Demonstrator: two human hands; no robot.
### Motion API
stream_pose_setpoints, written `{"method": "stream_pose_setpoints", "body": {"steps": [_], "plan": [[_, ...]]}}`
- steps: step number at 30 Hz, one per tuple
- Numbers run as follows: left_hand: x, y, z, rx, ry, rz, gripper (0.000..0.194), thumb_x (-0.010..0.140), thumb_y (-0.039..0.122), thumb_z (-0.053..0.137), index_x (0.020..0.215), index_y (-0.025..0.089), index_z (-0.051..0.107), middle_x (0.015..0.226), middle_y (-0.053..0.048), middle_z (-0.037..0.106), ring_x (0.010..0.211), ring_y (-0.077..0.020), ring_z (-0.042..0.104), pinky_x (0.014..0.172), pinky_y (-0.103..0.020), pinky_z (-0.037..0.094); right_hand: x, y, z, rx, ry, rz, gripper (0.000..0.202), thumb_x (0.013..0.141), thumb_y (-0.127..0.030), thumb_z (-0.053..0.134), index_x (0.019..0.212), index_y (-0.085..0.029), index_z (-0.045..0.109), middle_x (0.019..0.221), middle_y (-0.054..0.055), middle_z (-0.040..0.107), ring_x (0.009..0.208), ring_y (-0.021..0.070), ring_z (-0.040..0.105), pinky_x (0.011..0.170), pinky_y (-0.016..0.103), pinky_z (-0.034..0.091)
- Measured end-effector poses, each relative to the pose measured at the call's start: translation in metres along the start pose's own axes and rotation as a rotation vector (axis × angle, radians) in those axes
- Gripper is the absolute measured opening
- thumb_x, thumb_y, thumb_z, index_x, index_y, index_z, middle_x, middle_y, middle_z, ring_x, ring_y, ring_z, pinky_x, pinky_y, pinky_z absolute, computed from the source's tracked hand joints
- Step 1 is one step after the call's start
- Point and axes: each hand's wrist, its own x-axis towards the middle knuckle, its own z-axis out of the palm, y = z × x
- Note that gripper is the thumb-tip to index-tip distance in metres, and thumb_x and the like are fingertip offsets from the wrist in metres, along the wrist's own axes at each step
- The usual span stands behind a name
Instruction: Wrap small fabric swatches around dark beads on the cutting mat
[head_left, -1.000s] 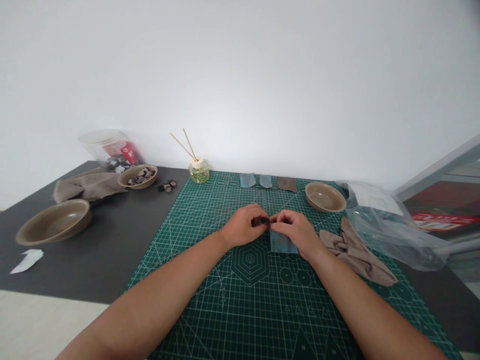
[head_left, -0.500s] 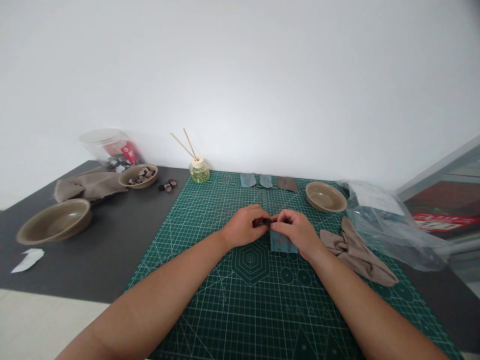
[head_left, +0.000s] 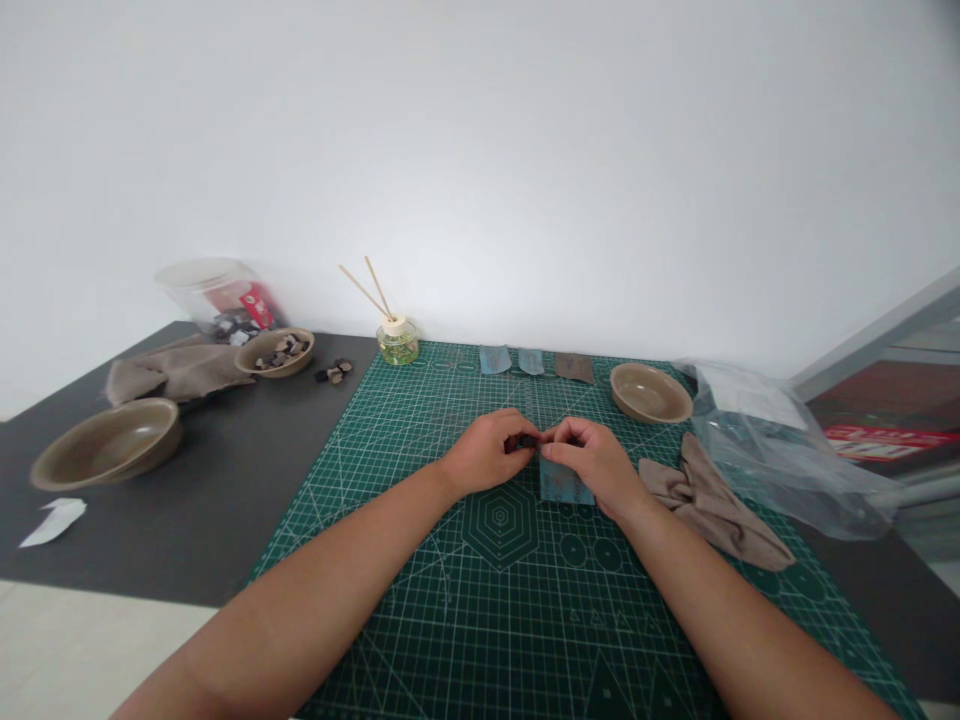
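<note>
Over the middle of the green cutting mat, my left hand (head_left: 491, 450) is closed in a pinch around a small dark piece (head_left: 527, 441). Its kind is hard to tell, since the fingers cover most of it. Touching it at the fingertips, my right hand (head_left: 589, 460) pinches the top edge of a blue-grey rectangular sheet (head_left: 564, 484) with faint brownish marks. The sheet's lower part shows below the fingers, against the mat. Two blue-grey sheet pieces (head_left: 495, 360) and a brown one (head_left: 574, 368) lie along the mat's far edge.
Beyond my right hand are a beige bowl (head_left: 651, 393), a crumpled brown cloth (head_left: 716, 510) and a clear plastic bag (head_left: 780, 460). A reed diffuser (head_left: 397, 340) stands at the back. Leftward are a bowl of small pieces (head_left: 275, 371), another bowl (head_left: 109, 445) and a clear tub (head_left: 214, 285).
</note>
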Motion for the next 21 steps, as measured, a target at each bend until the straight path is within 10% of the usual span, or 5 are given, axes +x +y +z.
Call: {"method": "stream_pose_setpoints", "body": {"steps": [21], "plan": [[-0.0001, -0.0016, 0.0004, -0.03, 0.004, 0.008, 0.016, 0.07, 0.007, 0.055, 0.082, 0.015, 0.062, 0.077, -0.002, 0.056, 0.065, -0.0098, 0.051, 0.059, -0.022, 0.043, -0.0008, 0.0, -0.0007, -0.085, -0.033, -0.02, 0.019, 0.061, -0.028, 0.065, 0.054, -0.019, 0.05, 0.07, 0.002, 0.064, 0.073, 0.0186, 0.059, 0.065, 0.029, 0.041]]}}
